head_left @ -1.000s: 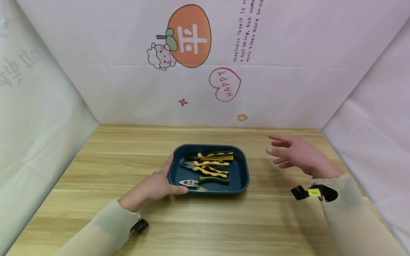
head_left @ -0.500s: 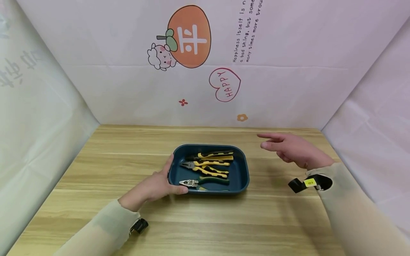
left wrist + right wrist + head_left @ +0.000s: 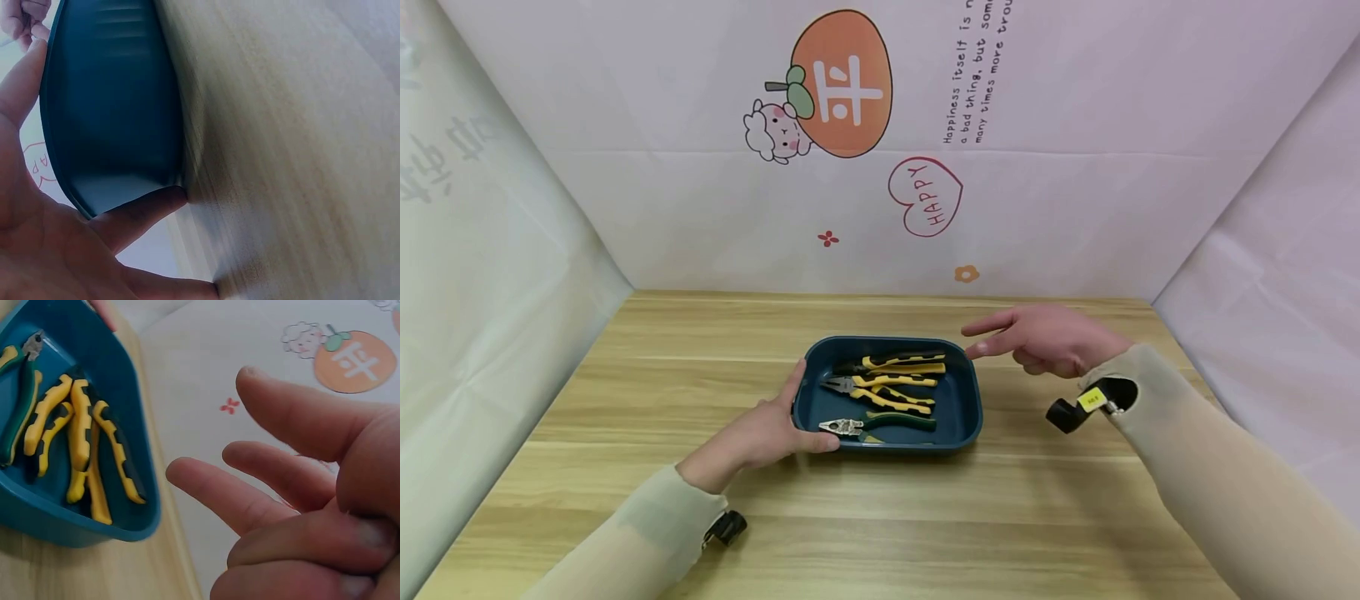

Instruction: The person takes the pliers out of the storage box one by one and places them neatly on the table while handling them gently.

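Evidently the left hand (image 3: 767, 433) is spread wide against one end of the blue tray (image 3: 958, 408) – straight-fingered – while the right hand (image 3: 1048, 337), grasping nothing, hovers by the opposite far corner. Between them, inside the tray, lie the yellow-and-black pliers (image 3: 910, 382) and green-handled pliers (image 3: 906, 422), probably heavy and stiff; their handles, facing the right hand, should give the surest hold. The tray itself seems light, rigid, perhaps slippery.

Right hand (image 3: 1041, 337) hovers (thumb (image 3: 300, 415) straight).
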Demonstrator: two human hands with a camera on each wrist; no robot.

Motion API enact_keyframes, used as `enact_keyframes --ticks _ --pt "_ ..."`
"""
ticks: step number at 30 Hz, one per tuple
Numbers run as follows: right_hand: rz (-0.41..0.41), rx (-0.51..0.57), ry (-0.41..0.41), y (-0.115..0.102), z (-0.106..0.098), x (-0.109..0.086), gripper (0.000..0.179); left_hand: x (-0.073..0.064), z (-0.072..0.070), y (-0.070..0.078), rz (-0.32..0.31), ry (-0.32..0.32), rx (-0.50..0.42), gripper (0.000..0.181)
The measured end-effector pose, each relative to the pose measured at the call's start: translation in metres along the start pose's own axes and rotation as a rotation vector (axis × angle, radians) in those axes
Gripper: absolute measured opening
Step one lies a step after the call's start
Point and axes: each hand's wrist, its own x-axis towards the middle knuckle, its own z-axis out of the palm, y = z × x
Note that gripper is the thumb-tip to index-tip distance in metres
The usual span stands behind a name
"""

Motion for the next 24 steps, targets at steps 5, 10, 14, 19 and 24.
enact_keyframes --ticks 5,10,14,19,24 --pt "0.050 -0.058 0.012 -0.004 0.011 0.018 0.056 0.001 0.000 0.000 0.000 0.003 0.002 0.134" --pt "0.074 -0.034 -0.002 -0.004 0.024 0.036 0.052 0.001 0.000 0.000 0.002 0.003 0.004 0.134" --pt "0.103 -0.057 -0.028 -0.005 0.028 0.047 0.048 0.001 -0.001 0.002 0.004 0.000 0.002 0.134" --pt "0.136 -0.072 -0.038 -0.005 0.036 0.056 0.040 0.001 0.000 0.002 0.004 -0.001 -0.009 0.133" --pt "0.130 -0.070 -0.040 -0.002 0.044 0.062 0.038 0.000 0.000 0.001 0.008 -0.003 -0.013 0.133"
